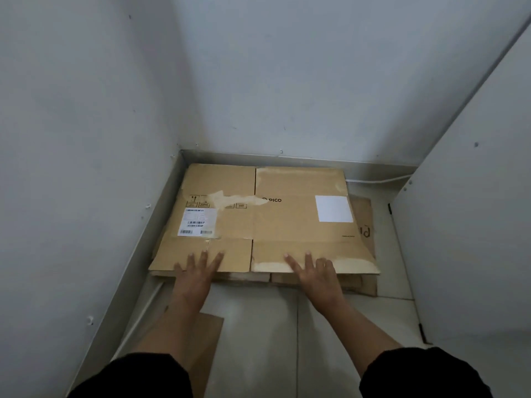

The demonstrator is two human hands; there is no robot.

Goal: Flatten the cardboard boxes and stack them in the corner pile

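Pressing flattened box [258, 222] on corner pile [365, 282] | left hand [198, 271] flat, fingers spread | right hand [314, 272] likewise

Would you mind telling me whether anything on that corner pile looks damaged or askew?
The top flattened brown cardboard box has pale torn strips where tape peeled off its surface, and its right near edge bows upward. The flattened sheet beneath juts out on the right, misaligned.

White cable [376, 180] along grey baseboard [316, 162]
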